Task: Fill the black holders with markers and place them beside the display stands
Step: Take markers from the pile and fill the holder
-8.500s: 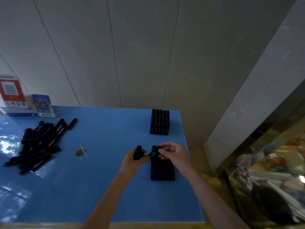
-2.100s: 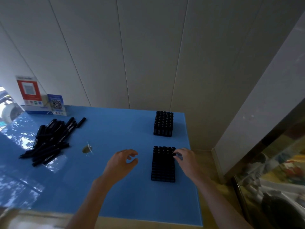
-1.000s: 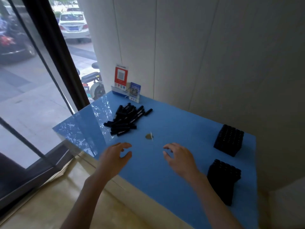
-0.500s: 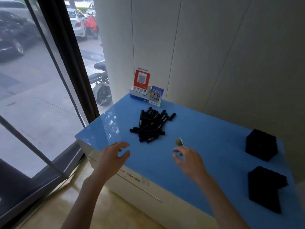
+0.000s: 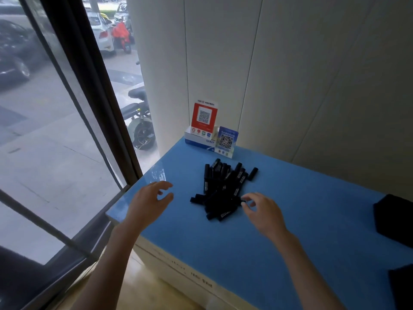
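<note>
A heap of black markers (image 5: 223, 189) lies on the blue table top (image 5: 279, 233). My right hand (image 5: 260, 211) hovers at the heap's right edge, fingers loosely spread and fingertips at the nearest marker, holding nothing. My left hand (image 5: 148, 201) floats over the table's left corner, fingers relaxed and empty. Two black holders sit at the right frame edge: one (image 5: 394, 220) farther back, one (image 5: 402, 285) nearer, both partly cut off. A red display stand (image 5: 204, 116) and a blue display stand (image 5: 226, 140) stand at the far corner by the wall.
A white box (image 5: 199, 140) sits under the red stand. A large window with a dark frame (image 5: 89, 90) runs along the left, close to the table's corner. White wall panels back the table. Wooden floor shows below the table's front edge.
My view has swung left from the holders to the marker heap. Both hands have moved toward the heap, the right one reaching its edge; the holders have slid to the right frame edge.
</note>
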A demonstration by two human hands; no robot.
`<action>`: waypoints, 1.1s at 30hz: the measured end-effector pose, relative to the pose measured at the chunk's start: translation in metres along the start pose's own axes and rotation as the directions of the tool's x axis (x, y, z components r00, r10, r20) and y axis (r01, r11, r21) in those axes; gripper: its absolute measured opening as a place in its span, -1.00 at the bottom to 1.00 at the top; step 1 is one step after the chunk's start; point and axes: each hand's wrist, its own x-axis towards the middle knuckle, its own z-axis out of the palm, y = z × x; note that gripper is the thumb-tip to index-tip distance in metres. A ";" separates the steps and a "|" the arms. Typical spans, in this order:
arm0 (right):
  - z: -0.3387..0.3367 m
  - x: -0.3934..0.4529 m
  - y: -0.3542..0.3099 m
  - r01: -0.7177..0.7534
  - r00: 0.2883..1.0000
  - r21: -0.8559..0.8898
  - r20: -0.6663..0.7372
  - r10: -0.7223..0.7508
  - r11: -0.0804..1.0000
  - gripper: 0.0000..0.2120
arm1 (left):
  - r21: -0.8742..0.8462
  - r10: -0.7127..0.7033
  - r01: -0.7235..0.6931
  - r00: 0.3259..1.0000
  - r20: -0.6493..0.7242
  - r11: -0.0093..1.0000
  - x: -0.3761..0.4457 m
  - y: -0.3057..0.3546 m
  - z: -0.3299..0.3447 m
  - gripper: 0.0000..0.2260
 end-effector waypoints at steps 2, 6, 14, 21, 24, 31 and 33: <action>0.002 0.020 0.000 -0.014 1.000 0.012 0.000 0.014 1.000 -0.83 | 0.004 -0.007 0.007 1.000 0.009 1.000 0.026 -0.001 -0.003 -0.80; 0.008 0.056 0.008 -0.025 0.999 0.024 -0.021 0.026 0.999 -0.83 | 0.019 -0.014 0.014 1.000 0.008 1.000 0.075 -0.009 0.004 -0.80; 0.022 0.087 0.023 -0.114 0.993 0.036 -0.009 0.115 0.993 -0.83 | -0.001 -0.061 0.062 0.983 0.172 0.998 0.141 -0.020 0.047 -0.83; 0.032 0.103 0.032 -0.236 0.971 0.038 -0.036 0.237 0.971 -0.83 | 0.068 -0.088 0.067 0.922 0.376 0.995 0.191 -0.022 0.100 -0.79; 0.036 0.106 0.033 -0.287 0.957 0.034 -0.031 0.288 0.957 -0.86 | 0.108 -0.120 0.081 0.890 0.439 0.991 0.211 -0.020 0.123 -0.75; 0.042 0.106 0.038 -0.400 0.914 0.005 -0.065 0.400 0.916 -0.87 | 0.216 -0.154 0.044 0.836 0.526 0.975 0.247 -0.004 0.162 -0.51; 0.042 0.105 0.039 -0.424 0.903 0.003 -0.079 0.423 0.906 -0.87 | 0.249 -0.167 0.030 0.816 0.553 0.968 0.255 -0.003 0.170 -0.49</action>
